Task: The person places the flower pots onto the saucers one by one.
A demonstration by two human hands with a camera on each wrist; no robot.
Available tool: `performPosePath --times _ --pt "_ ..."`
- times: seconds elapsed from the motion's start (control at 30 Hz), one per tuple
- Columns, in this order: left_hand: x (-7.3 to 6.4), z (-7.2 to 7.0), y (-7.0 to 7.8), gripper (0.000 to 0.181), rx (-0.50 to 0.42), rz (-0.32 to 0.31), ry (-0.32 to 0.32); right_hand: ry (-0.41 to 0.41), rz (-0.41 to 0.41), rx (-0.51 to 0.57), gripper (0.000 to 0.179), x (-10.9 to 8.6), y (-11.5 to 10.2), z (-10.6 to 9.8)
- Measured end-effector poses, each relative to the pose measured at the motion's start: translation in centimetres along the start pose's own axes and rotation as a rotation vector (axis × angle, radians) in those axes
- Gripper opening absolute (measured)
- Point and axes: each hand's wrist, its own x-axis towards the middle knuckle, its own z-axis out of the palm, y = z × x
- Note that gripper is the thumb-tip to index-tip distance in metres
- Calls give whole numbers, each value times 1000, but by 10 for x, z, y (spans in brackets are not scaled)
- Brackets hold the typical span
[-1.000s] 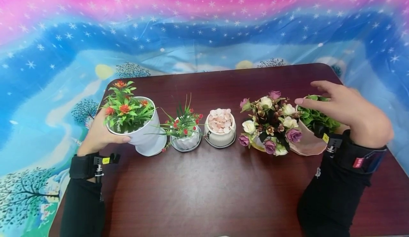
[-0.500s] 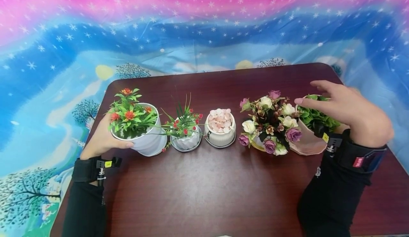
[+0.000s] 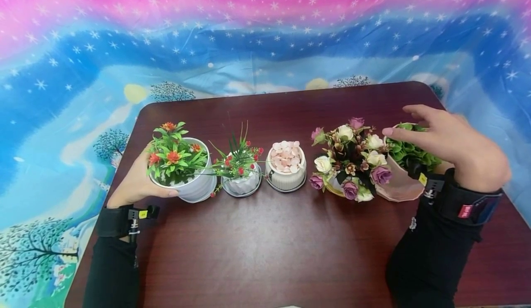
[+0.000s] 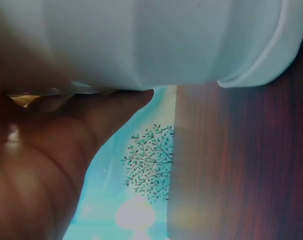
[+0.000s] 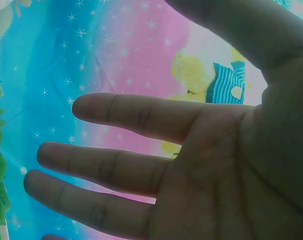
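Note:
At the left end of a row of potted plants, my left hand (image 3: 132, 180) grips a white flowerpot (image 3: 198, 182) with orange flowers and green leaves. Its thumb lies along the near side of the rim; the other fingers are mostly hidden behind the pot. The left wrist view shows the flowerpot's smooth wall (image 4: 171, 42) and its saucer-like base close to the dark table. My right hand (image 3: 460, 144) hovers, fingers extended, over a pink pot (image 3: 400, 186) with a green leafy plant (image 3: 408, 149). In the right wrist view its palm faces the camera, holding nothing.
On the brown table (image 3: 265, 252) stand a small red-flowered pot (image 3: 242, 184), a ribbed white pot of pale pink petals (image 3: 286, 172) and a bouquet of purple and cream roses (image 3: 350, 160). A snowflake-patterned cloth (image 3: 265, 31) hangs behind the table.
The white flowerpot's top has swung rightward and toward me over its base, bringing it more upright, with my left hand following. My right hand has stayed still.

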Motion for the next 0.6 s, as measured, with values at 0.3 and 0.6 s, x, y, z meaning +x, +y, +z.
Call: performPosePath --times 0.3,0.6 --pt "12 6 -10 132 -24 36 -60 92 19 46 99 -20 10 -2" --pt "-58 -59 5 126 -63 36 8 288 -121 149 85 4 25 20"
